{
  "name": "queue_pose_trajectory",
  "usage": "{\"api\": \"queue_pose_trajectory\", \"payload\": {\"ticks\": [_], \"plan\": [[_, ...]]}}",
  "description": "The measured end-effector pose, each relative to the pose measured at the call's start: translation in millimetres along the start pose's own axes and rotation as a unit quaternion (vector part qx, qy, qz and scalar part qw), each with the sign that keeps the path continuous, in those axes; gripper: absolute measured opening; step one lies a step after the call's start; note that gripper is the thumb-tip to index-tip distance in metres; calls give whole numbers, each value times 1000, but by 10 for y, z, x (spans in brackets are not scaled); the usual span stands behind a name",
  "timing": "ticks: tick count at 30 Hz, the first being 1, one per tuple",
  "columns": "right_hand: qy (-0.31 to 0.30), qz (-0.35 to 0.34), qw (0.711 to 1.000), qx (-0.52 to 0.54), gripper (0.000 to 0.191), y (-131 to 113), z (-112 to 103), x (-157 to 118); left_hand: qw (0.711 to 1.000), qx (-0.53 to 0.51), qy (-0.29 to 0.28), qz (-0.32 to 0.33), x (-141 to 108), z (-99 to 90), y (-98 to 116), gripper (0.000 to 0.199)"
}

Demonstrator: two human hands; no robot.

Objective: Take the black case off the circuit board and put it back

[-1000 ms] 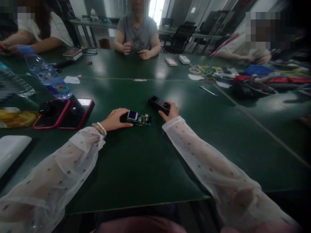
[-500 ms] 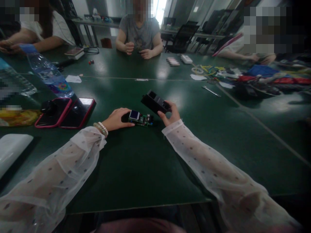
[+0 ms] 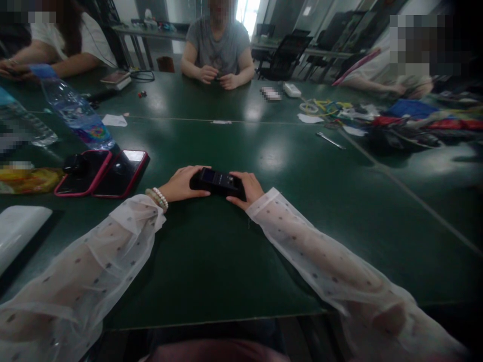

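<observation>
A small black electronic device [image 3: 219,182] with a little screen lies between my hands just above or on the green table. Its black cover now sits over the circuit board, which no longer shows. My left hand [image 3: 184,183] grips the device's left end, thumb along the near side and fingers along the far side. Around the right end, my right hand [image 3: 247,189] is closed on the black cover in the same way. Whether the cover is fully seated, I cannot tell.
Left of my hands lie two red-edged phones [image 3: 121,173], a plastic water bottle [image 3: 77,110] and a white object [image 3: 20,231]. A wrench-like metal tool [image 3: 331,141] lies to the right, before a heap of cables [image 3: 407,120]. Several people sit around the table [image 3: 211,271].
My right hand has moved left and down, bringing the black cover onto the circuit board. My left hand has stayed nearly in place.
</observation>
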State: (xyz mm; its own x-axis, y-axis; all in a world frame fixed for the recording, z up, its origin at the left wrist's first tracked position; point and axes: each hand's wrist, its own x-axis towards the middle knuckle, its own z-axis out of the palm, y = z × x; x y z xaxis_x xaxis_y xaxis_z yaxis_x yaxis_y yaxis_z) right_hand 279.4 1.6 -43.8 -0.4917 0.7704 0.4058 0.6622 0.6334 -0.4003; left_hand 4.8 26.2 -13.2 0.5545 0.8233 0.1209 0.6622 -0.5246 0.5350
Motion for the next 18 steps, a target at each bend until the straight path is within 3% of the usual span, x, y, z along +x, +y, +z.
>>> {"api": "queue_pose_trajectory", "payload": {"ticks": [9,18], "plan": [[-13,1,1000,-21,66,-26,-19,-4,999,18,-5,-34,1,-8,13,79],[-16,0,1000,-22,68,2,-8,-2,999,19,14,-24,0,16,-5,75]]}}
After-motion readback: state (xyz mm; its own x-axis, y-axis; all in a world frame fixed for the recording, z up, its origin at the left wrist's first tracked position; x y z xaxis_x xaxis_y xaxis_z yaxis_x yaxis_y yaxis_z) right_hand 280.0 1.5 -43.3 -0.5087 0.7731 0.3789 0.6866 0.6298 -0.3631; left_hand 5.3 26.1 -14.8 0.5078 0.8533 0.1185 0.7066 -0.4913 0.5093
